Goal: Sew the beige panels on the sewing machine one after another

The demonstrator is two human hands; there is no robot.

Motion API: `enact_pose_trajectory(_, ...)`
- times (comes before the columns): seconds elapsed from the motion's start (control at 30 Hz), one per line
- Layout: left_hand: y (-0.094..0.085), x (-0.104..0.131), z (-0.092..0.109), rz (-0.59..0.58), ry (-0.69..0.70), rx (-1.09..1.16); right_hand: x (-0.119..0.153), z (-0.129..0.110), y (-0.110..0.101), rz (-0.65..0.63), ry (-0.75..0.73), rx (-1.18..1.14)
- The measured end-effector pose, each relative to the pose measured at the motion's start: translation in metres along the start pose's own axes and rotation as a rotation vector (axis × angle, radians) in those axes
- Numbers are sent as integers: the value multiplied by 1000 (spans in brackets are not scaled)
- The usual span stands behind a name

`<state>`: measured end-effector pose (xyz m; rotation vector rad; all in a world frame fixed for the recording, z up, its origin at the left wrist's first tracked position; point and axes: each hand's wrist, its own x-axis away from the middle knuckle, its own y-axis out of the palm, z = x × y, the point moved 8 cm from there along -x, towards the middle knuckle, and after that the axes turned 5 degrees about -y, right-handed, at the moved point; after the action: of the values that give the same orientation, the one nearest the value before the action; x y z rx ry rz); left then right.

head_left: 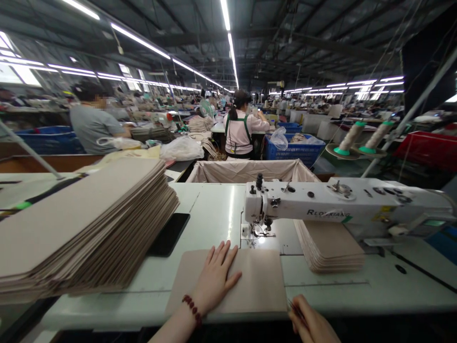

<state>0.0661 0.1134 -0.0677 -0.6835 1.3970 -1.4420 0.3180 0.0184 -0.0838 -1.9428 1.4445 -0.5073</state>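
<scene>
My left hand (218, 274) lies flat with fingers spread on a beige fabric panel (259, 281) with rounded corners, at the table's front edge. My right hand (309, 319) is closed around small dark thread snips (292, 305), mostly hidden in the fingers; their tips are beside the panel's lower right corner. Just beyond the panel stands the white sewing machine (296, 202), its needle and presser foot (262, 232) a little past its far edge. A tall stack of beige panels (89, 224) leans at the left. A smaller stack (332, 245) sits under the machine's arm.
A black phone (169, 234) lies against the tall stack on the pale green table (210, 205). Behind the table is a cloth-lined bin (250, 167). Thread cones (352, 138) stand at the right. Two people (237, 126) work farther back near a blue crate (291, 150).
</scene>
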Motion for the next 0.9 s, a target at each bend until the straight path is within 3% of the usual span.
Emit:
enact_pose_trajectory(0.23, 0, -1, 1, -9, 1, -2, -18, -37, 27, 54, -196, 483)
enact_pose_trajectory(0.33, -1, -1, 1, -15, -1, -7, -26, -46, 36, 8, -302, 553)
enact_pose_trajectory(0.4, -1, 0, 1, -17, -5, -9, -27, -48, 31, 7, -347, 547)
enact_pose_trajectory(0.53, -1, 0, 0, -20, -11, -6, -25, -43, 7, -58, -289, 444)
enact_pose_trajectory(0.67, 0, -1, -1, -23, -16, 3, -25, -41, -10, -78, -159, 110)
enact_pose_trajectory(0.77, 2, -1, -1, -20, -22, 7, -30, -43, 1, -75, -105, -169)
enact_pose_trajectory(0.9, 3, -1, -1, -26, -32, 4, -36, -39, 18, -61, -41, -190)
